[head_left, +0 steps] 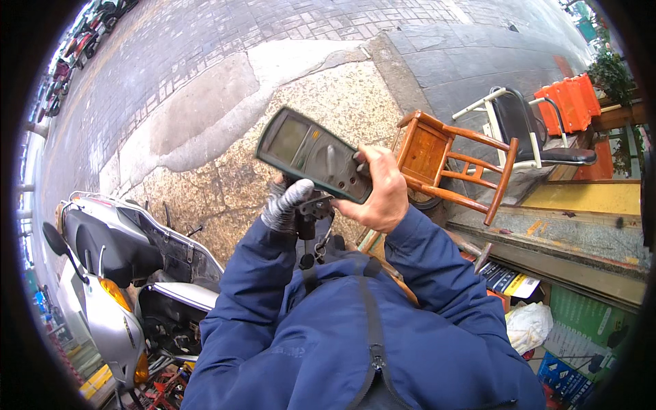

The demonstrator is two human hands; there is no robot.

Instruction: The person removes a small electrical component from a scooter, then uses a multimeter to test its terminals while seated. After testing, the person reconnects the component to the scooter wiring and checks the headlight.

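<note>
Over the lap of a person in a navy-blue zipped jacket [328, 342], two hands hold a dark grey handheld meter with a rectangular body and a blackish-green rim [313, 156], tilted so that its grey display [287, 140] sits at the upper left and its round dial and sockets lie toward the right. The left hand, its fingers in a grey, ridged covering [285, 205], supports the meter's lower edge, thumb closed against it; the other fingers are mostly hidden underneath. The right hand, bare [381, 190], is bent closed around the meter's right end, fingertips over the front and thumb along the near edge. Just beneath the meter, beside the left hand, is a small dark metal piece [316, 207] whose kind cannot be told. To the left stands a silver-and-black motor scooter with amber lights [102, 328]. To the right of the hands is a small reddish-brown wooden chair [425, 154], and beyond it a black-seated chair with a white metal frame [516, 123], near a bright orange plastic object [568, 102]. At the lower right lies a crumpled white plastic bag [529, 326]. Grey paving [225, 41] spreads across the top.
</note>
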